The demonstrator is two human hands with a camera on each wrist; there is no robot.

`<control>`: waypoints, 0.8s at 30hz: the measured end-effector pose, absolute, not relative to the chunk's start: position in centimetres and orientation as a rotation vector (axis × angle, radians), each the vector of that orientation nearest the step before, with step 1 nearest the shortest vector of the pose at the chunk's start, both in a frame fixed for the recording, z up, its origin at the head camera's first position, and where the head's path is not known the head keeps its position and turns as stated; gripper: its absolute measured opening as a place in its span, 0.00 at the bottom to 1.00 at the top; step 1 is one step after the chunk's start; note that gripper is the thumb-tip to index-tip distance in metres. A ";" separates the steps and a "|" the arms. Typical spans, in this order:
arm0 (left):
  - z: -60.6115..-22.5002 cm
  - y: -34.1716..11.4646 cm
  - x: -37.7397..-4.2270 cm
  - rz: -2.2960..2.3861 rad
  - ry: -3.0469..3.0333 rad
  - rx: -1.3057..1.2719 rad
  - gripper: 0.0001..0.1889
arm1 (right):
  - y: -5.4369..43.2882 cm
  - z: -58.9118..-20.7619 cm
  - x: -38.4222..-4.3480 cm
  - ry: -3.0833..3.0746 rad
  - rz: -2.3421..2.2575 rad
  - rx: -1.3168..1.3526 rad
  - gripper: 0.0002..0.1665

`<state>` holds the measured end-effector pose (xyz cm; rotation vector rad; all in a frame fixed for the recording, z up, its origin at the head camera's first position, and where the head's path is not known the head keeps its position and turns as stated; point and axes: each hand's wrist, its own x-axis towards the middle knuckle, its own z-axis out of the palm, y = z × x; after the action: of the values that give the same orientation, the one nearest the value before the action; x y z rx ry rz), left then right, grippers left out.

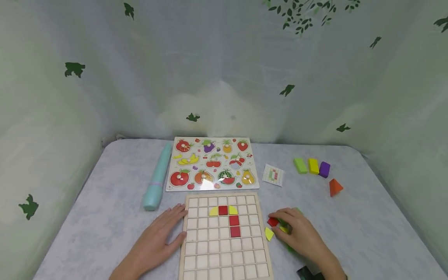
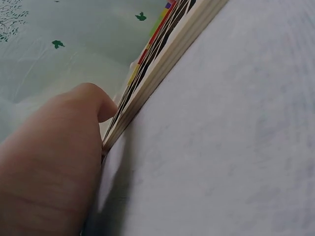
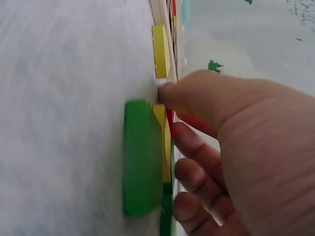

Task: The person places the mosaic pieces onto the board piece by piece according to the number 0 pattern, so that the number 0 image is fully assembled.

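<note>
A wooden grid board point(image 1: 213, 247) lies in front of me, with red squares point(image 1: 235, 231) and two yellow quarter-round pieces point(image 1: 233, 210) in its cells. My left hand point(image 1: 154, 237) rests along the board's left edge, fingers extended, thumb touching the rim. Right of the board, my right hand point(image 1: 301, 233) pinches a red square point(image 1: 272, 222) between thumb and index finger, low over loose pieces. Beside the thumb lies a yellow quarter-round piece point(image 1: 268, 233). A green block point(image 3: 140, 157) and another yellow piece point(image 3: 166, 142) sit under the hand, partly hidden in the head view.
Behind the board lies a fruit puzzle point(image 1: 213, 182), with a light-teal cylinder point(image 1: 158, 179) at its left. A small pattern card point(image 1: 273, 175) is to its right. Farther right are green point(image 1: 300, 165), yellow point(image 1: 313, 166) and purple point(image 1: 324, 169) blocks and an orange triangular block point(image 1: 335, 187).
</note>
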<state>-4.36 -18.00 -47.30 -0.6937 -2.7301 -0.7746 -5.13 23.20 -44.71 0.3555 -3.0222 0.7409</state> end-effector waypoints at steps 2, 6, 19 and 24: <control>-47.3 -18.1 -4.4 -0.789 -2.720 -0.697 0.33 | 23.2 -44.9 -5.3 -2.993 0.774 0.384 0.19; -47.1 -18.2 -4.5 -0.852 -2.733 -0.689 0.32 | 23.3 -45.1 -5.3 -2.932 0.821 0.429 0.20; -47.7 -18.4 -4.6 -0.971 -2.786 -0.555 0.30 | 21.0 -44.9 -4.9 -2.784 1.029 0.725 0.20; -47.4 -18.5 -4.7 -0.959 -2.780 -0.547 0.29 | 19.6 -44.4 -4.6 -2.758 1.057 0.866 0.18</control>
<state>-4.71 -18.48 -47.43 -0.5466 -2.7802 -0.9589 -4.56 19.60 -44.40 0.8659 -2.7576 1.0575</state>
